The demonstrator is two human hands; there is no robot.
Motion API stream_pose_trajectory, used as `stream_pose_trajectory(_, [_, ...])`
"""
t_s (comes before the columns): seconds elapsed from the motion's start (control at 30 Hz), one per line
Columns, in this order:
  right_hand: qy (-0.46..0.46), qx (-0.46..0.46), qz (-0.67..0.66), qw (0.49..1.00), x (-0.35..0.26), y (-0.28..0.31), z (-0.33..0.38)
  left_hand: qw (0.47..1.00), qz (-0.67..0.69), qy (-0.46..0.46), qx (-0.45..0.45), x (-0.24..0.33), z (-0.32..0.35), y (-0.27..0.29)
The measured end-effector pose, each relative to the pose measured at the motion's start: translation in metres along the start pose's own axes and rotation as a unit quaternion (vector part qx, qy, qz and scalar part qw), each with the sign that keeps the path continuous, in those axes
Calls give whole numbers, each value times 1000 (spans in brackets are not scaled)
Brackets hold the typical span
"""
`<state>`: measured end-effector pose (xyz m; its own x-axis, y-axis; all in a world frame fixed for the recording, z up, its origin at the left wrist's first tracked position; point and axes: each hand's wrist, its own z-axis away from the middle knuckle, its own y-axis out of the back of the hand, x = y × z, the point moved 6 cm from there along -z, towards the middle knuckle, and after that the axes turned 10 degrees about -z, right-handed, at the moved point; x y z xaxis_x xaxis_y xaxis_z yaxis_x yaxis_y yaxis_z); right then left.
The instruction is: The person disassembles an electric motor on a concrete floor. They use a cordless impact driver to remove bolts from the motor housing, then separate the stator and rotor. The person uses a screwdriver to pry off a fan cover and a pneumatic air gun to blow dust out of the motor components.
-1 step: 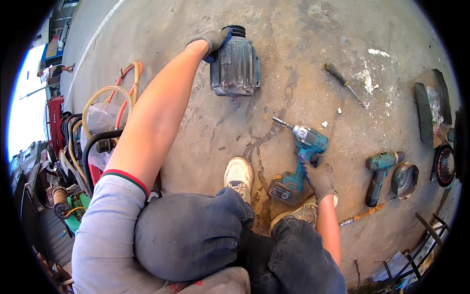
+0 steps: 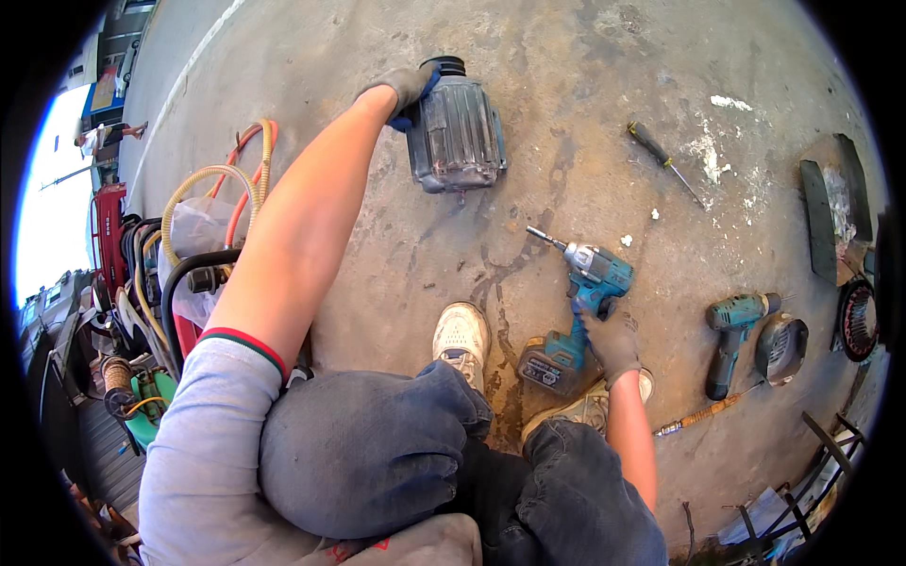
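Observation:
A dark grey electric motor [image 2: 458,137] with a ribbed casing rests on the concrete ahead of my feet, slightly tilted. A black grooved pulley [image 2: 445,66] sits on its far end. My left hand [image 2: 406,90], in a grey and blue glove, grips the motor near that end; some fingers are hidden behind it. My right hand [image 2: 613,341], also gloved, is closed round the handle of a teal cordless impact driver [image 2: 601,269]. The driver's socket bit [image 2: 545,236] points to the far left, toward the motor but apart from it. Its battery hangs beside my right shoe.
A screwdriver [image 2: 651,146] lies at the far right. Nearer are a second cordless drill [image 2: 727,344], a metal ring cover [image 2: 780,349], a wooden-handled tool [image 2: 703,412] and a wound stator [image 2: 857,321]. Hoses [image 2: 179,203] and machinery crowd the left. A metal rack [image 2: 802,491] stands at lower right.
The motor has turned slightly and shifted a little nearer me, with my left hand on it. The impact driver has stayed almost in place in my right hand.

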<state>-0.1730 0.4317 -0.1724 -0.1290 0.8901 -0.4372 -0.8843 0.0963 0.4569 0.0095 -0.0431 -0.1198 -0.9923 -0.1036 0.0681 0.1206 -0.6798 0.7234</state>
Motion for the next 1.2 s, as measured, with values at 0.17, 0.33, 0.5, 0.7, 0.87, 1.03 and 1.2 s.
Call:
stream_pose_trajectory(0.17, [24, -14, -327, 945, 31, -36, -30, 984, 149, 41, -92, -71, 40, -49])
stream_pose_trajectory(0.33, [-72, -199, -567, 796, 2, -57, -26, 996, -48, 54, 58, -88, 60, -18])
stream_pose_trajectory(0.5, [-81, -262, -665, 695, -20, -33, -18, 939, -149, -270, 155, 12, 128, -29])
stream_pose_trajectory(0.7, [-43, -270, -674, 686, -78, -33, -21, 839, -320, -429, 103, 57, 132, -86])
stream_pose_trajectory(0.87, [-34, -229, -684, 691, -88, -35, -20, 878, -347, -329, -27, 83, 115, -94])
stream_pose_trajectory(1.03, [-44, -213, -702, 678, -77, -34, -16, 859, -339, -380, 51, 98, 128, -92])
stream_pose_trajectory(1.2, [-48, -226, -680, 695, -82, -39, -16, 916, -241, -236, 216, 73, 84, -16])
